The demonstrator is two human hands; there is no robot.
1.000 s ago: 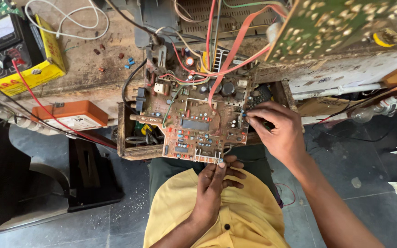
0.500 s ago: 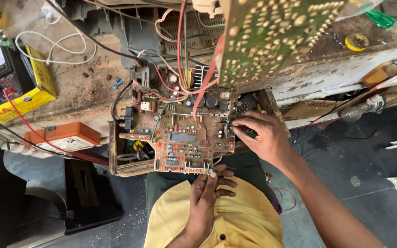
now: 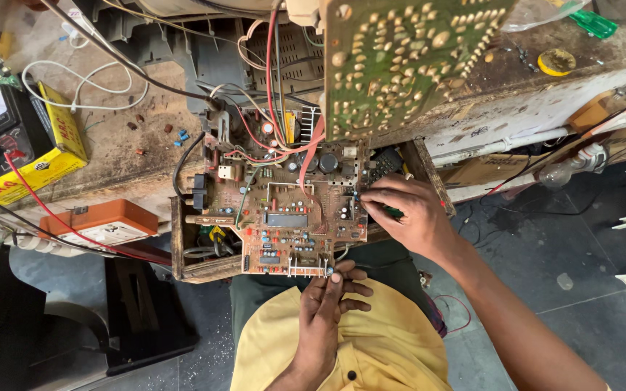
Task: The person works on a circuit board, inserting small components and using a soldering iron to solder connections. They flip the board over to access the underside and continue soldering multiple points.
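A worn, stained workbench (image 3: 139,137) runs across the top of the view, over a dark grey floor (image 3: 588,304); the person sits below it in a yellow shirt (image 3: 393,347).

Fingers first. The right hand (image 3: 411,213) lies at the 3 o'clock edge of the brown circuit board (image 3: 284,217), fingertips curled down and pinched among the components there. They appear to nip something small and dark, but the view is too poor to say what, or whether anything is truly gripped. The left hand (image 3: 327,311) reaches up from 6 o'clock, fingers loosely extended and unclenched, tips touching the board's near edge and holding nothing.

The board itself sits tilted in an open wooden frame (image 3: 182,253) that overhangs the bench edge above the lap. It is crowded: black cylindrical capacitors, a long dark chip near centre, a finned heat sink at 12 o'clock, and red and white wires (image 3: 273,87) rising to the chassis above. A green board (image 3: 407,58), solder side showing, hangs at 1 o'clock, just above the right hand.

Risks, as judged:
- Fingers bridging bare leads; if any charge remains in the capacitors, a shock or short could follow.
- A tug at the board's edge could strain the attached wires.
- The frame overhangs; a push could shift it.

At 9 o'clock stand a yellow-cased meter (image 3: 9,145) with a red lead and an orange box (image 3: 99,224).
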